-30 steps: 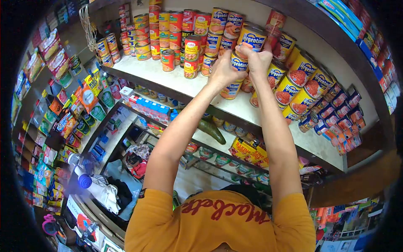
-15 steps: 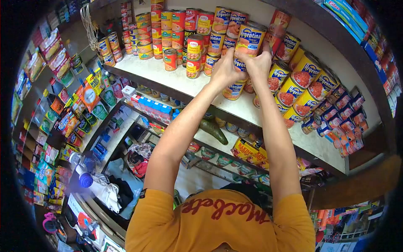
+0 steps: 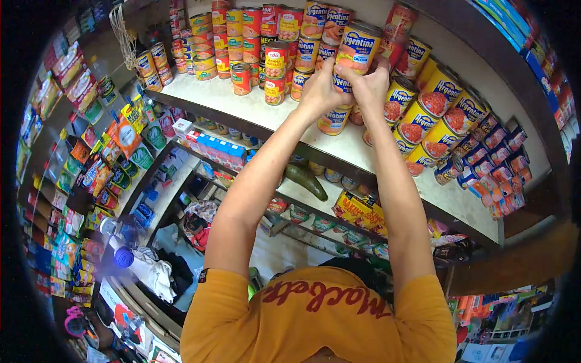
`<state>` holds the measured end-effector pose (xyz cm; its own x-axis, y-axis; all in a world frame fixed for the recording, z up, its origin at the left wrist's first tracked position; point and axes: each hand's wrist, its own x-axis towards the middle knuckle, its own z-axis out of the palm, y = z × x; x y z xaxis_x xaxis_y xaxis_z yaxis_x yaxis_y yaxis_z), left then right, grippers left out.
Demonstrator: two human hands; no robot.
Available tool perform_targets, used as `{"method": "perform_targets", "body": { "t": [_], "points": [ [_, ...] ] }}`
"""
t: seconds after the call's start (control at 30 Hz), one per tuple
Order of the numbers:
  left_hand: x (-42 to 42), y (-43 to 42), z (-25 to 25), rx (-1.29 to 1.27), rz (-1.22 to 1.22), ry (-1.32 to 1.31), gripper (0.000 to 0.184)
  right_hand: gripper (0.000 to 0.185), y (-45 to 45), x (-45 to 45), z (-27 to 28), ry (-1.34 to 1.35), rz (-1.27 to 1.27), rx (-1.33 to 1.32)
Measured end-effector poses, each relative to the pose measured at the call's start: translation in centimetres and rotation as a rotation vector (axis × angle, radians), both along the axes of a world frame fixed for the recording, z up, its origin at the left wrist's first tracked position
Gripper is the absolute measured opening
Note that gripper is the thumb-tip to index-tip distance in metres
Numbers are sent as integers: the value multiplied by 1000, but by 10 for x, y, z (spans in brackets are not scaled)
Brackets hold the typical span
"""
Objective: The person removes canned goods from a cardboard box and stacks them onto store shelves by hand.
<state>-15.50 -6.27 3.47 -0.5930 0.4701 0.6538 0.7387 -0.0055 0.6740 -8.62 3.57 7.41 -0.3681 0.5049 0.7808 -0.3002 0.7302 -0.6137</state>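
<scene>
At lower centre, a mustard T-shirt (image 3: 330, 333). Beyond it, at upper centre, left hand (image 3: 321, 95) and right hand (image 3: 370, 91) cupped around the middle Argentina can (image 3: 343, 85) from either side, thumbs in front (most fingertips hidden behind). Just above the grip, an Argentina meat loaf can (image 3: 358, 49), long axis upright, leaning slightly rightward in the frame, about equally near both hands. Below, the bottom Argentina can (image 3: 334, 121), on a white shelf (image 3: 221, 95). Farther back, upper centre, a Vienna sausage can (image 3: 290, 24).
</scene>
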Motion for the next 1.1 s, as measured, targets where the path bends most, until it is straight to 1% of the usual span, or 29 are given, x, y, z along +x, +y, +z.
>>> {"method": "perform_targets", "body": {
  "t": [0.07, 0.1, 0.2, 0.3, 0.37, 0.47, 0.5, 0.6, 0.67, 0.7, 0.8, 0.83, 0.93, 1.03, 1.1],
  "points": [
    [1, -1, 1, -10, 10, -9, 101, 72, -1, 2, 1, -18, 51, 15],
    [1, -2, 2, -10, 10, -13, 100, 67, -1, 2, 0, 0, 71, 8],
    [1, -2, 1, -8, 4, -22, 96, 63, 2, 2, -1, -33, 86, -4],
    [1, -2, 3, -11, -20, -34, 89, 60, 1, 0, -2, 14, 92, -17],
    [5, -6, 8, -25, -42, -56, 84, 61, 3, 0, -3, -2, 64, -20],
    [6, -6, 10, -35, -48, -48, 81, 62, 7, -3, -4, 4, 32, -23],
    [5, -6, 8, -24, -44, -37, 81, 62, 5, -1, -3, 10, 22, -25],
    [4, -4, 6, -3, -34, -10, 82, 61, 0, 5, 0, -102, 23, -25],
    [5, -5, 6, -5, -24, 4, 84, 62, 7, -1, -4, -33, 37, -13],
    [5, -7, 8, -55, -36, -41, 89, 62, 7, -2, -4, 1, 44, -7],
    [1, -4, 3, -21, -14, 17, 92, 65, 9, 0, -4, -17, 71, 19],
    [0, -5, 2, -42, -29, 13, 95, 69, 13, -2, -8, -29, 50, 33],
    [7, -8, -6, 76, 5, 89, 91, 71, 12, 1, -17, -15, 222, -67],
    [25, -17, -17, 99, 162, 231, 87, 72, 15, 1, -27, -59, 241, -113],
    [30, -16, -25, 20, 180, 178, 82, 71, 15, 8, -29, -195, 126, -54]
  ]
}}
